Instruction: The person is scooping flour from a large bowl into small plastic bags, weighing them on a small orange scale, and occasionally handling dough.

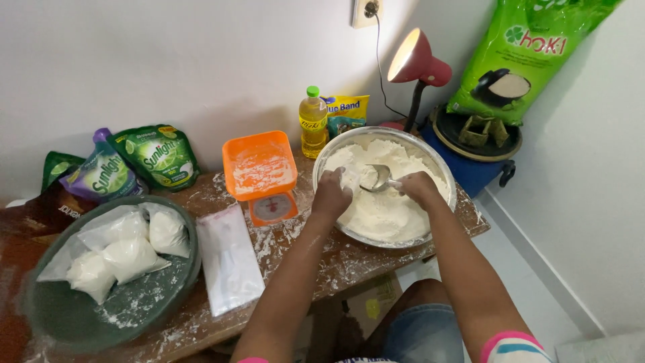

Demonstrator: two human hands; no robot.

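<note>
A large metal bowl (440, 175) full of white flour (386, 208) stands on the wooden table (349, 262). My right hand (418, 187) grips the handle of a metal scoop (378, 178) that rests in the flour. My left hand (332, 193) is at the bowl's left rim, its fingers closed around a small clear plastic bag (349, 176) held next to the scoop's mouth. Both hands are dusted with flour.
An orange kitchen scale (262, 176) with a floury tray stands left of the bowl. A stack of clear plastic bags (228, 259) lies flat beside it. A green basin (80, 316) holds several filled flour bags. Behind stand an oil bottle (312, 124), green pouches (158, 154), a red lamp (416, 64).
</note>
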